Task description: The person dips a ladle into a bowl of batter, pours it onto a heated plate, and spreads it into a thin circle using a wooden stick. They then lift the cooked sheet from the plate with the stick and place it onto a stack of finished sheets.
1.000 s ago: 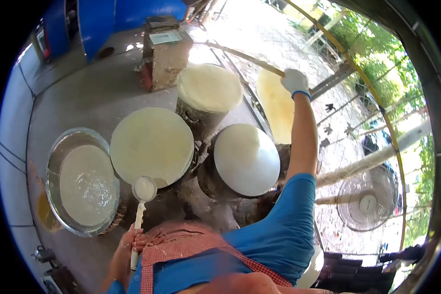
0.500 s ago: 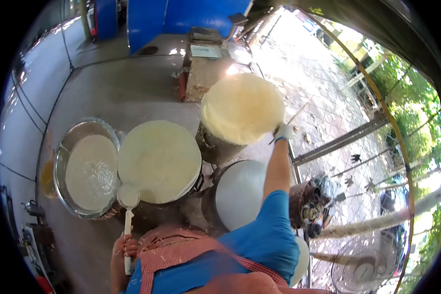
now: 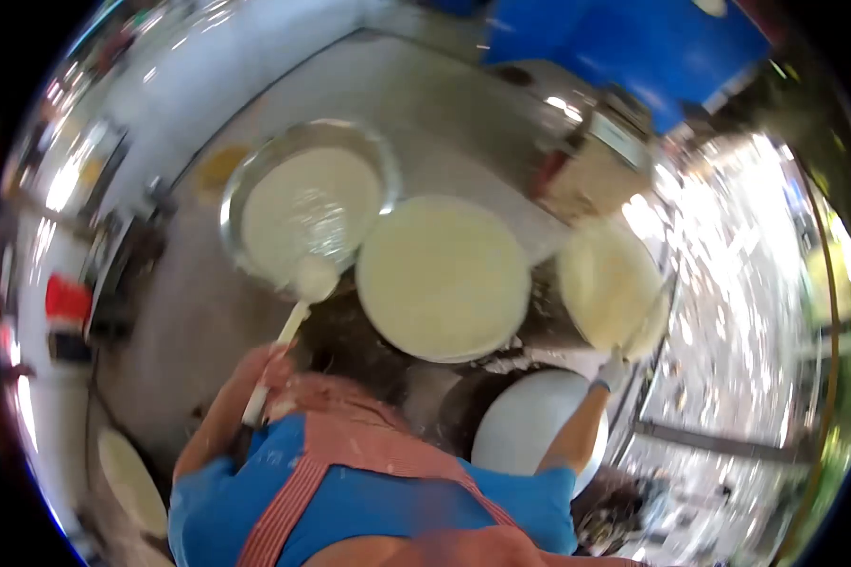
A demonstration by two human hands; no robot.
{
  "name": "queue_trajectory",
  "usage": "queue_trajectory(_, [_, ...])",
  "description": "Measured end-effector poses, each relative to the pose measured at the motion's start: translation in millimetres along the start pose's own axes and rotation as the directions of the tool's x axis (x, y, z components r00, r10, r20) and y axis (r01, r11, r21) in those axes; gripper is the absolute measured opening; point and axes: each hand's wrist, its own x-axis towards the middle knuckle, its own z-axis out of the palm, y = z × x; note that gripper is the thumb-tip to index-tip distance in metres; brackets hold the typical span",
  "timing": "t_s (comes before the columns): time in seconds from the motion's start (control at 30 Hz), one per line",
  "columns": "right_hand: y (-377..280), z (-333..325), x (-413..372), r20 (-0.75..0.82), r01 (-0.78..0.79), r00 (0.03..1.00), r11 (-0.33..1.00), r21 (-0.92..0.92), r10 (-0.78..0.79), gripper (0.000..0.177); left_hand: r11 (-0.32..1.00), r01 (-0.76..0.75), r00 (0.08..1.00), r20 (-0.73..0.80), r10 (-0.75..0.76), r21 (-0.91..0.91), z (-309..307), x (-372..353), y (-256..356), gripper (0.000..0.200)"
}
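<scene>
Our left hand (image 3: 267, 367) is wrapped tight around the end of the ladle (image 3: 312, 280), a good dry place to hold. Its cup sits at the batter bowl (image 3: 229, 213) rim and likely feels heavy and slippy. Our gloved right hand (image 3: 613, 369) is by the soft thin sheet (image 3: 607, 283), and its grip is too blurry to tell.

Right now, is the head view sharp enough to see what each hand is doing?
Head view: smeared by motion blur and bent by fisheye; the left hand grips the ladle plainly, the gloved right hand at the pale disc is soft, and glare washes out the right side.
</scene>
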Motion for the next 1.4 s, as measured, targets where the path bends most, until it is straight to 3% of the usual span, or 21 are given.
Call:
queue_trajectory(0.03, [-13, 14, -32, 0.01, 0.221, 0.972, 0.928, 0.3, -0.234, 0.027, 0.997, -0.072, 0.997, 0.017, 0.072, -0.011, 2, -2, 4, 0.029])
queue_trajectory(0.07, [-35, 28, -66, 0.058, 0.286, 0.945, 0.9, 0.329, -0.322, 0.026, 0.989, -0.05, 0.993, 0.096, 0.064, -0.141, 9, -8, 13, 0.032])
queue_trajectory(0.13, [-77, 50, -142, 0.354, 0.118, 0.894, 0.907, 0.404, -0.274, 0.027, 0.982, -0.145, 0.961, 0.219, 0.168, -0.118, -8, -7, 38, 0.036])
queue_trajectory(0.2, [-105, 81, -188, 0.65, 0.211, 0.72, 0.969, 0.129, -0.243, 0.03, 0.948, -0.317, 0.934, 0.185, 0.304, 0.039, -6, -9, 69, 0.039])
queue_trajectory(0.27, [-157, 114, -278, 0.736, 0.547, 0.615, 0.825, -0.14, -0.283, 0.031, 0.907, -0.378, 0.926, 0.09, 0.367, 0.188, -11, -11, 120, 0.043])
queue_trajectory(0.37, [-146, 211, -350, 0.813, 0.794, 0.358, 0.608, -0.007, -0.459, 0.037, 0.865, -0.313, 0.946, 0.048, 0.321, 0.393, -77, 29, 215, 0.045])
queue_trajectory(0.43, [-173, 244, -443, 0.829, 0.946, 0.246, 0.311, -0.092, -0.503, 0.037, 0.861, -0.228, 0.956, -0.063, 0.286, 0.455, -131, 80, 276, 0.035])
queue_trajectory(0.47, [-179, 265, -484, 0.901, 0.953, 0.275, 0.221, -0.208, -0.335, 0.036, 0.836, -0.164, 0.954, -0.131, 0.269, 0.523, -156, 104, 300, 0.025])
queue_trajectory(0.5, [-171, 292, -512, 0.934, 0.975, 0.172, 0.191, -0.116, -0.314, 0.034, 0.769, -0.08, 0.948, -0.189, 0.254, 0.634, -179, 121, 317, 0.015])
queue_trajectory(0.53, [-173, 312, -533, 0.979, 0.984, 0.177, 0.004, -0.177, -0.103, 0.036, 0.67, 0.006, 0.94, -0.234, 0.25, 0.742, -197, 134, 331, 0.007])
queue_trajectory(0.6, [-201, 299, -554, 0.965, 0.973, 0.201, 0.146, -0.177, -0.167, 0.039, 0.401, 0.108, 0.919, -0.246, 0.309, 0.91, -214, 150, 354, 0.019])
queue_trajectory(0.63, [-187, 301, -558, 0.954, 0.955, 0.256, 0.195, -0.224, -0.159, 0.04, 0.397, 0.076, 0.9, -0.234, 0.368, 0.915, -199, 130, 346, 0.028])
queue_trajectory(0.7, [-137, 298, -553, 0.913, 0.898, 0.382, 0.29, -0.331, -0.141, 0.043, 0.635, 0.041, 0.947, -0.233, 0.222, 0.771, -214, 130, 339, 0.031])
queue_trajectory(0.77, [-103, 292, -575, 0.913, 0.877, 0.387, 0.357, -0.32, -0.132, 0.043, 0.741, 0.052, 0.952, -0.256, 0.165, 0.669, -206, 140, 346, 0.035])
queue_trajectory(0.87, [-90, 254, -615, 0.868, 0.778, 0.474, 0.534, -0.333, -0.15, 0.047, 0.823, -0.307, 0.95, 0.102, 0.295, 0.478, -126, 67, 325, 0.04])
queue_trajectory(0.93, [-103, 228, -633, 0.82, 0.743, 0.523, 0.597, -0.303, -0.235, 0.048, 0.963, -0.008, 0.997, -0.072, 0.028, 0.271, -60, 23, 344, 0.011])
queue_trajectory(0.97, [-108, 223, -634, 0.799, 0.758, 0.508, 0.608, -0.237, -0.321, 0.045, 0.981, 0.131, 0.986, -0.124, -0.113, 0.145, -22, -6, 346, 0.013])
queue_trajectory(1.03, [-137, 214, -629, 0.702, 0.809, 0.459, 0.583, -0.077, -0.544, 0.041, 0.961, -0.079, 0.991, -0.082, 0.104, 0.266, 52, -73, 329, 0.02])
queue_trajectory(1.17, [-224, 193, -614, 0.466, 0.896, 0.357, 0.438, 0.076, -0.809, 0.035, 0.602, -0.5, 0.866, 0.377, 0.329, 0.623, 135, -167, 320, 0.019])
queue_trajectory(1.3, [-275, 188, -609, 0.146, 0.784, 0.39, 0.41, 0.466, -0.909, 0.027, 0.195, -0.676, 0.683, 0.505, 0.527, 0.711, 180, -226, 321, 0.048])
queue_trajectory(1.4, [-250, 211, -609, 0.437, 0.546, 0.484, 0.652, 0.527, -0.758, 0.026, 0.068, -0.683, 0.625, 0.532, 0.571, 0.727, 153, -209, 340, 0.051])
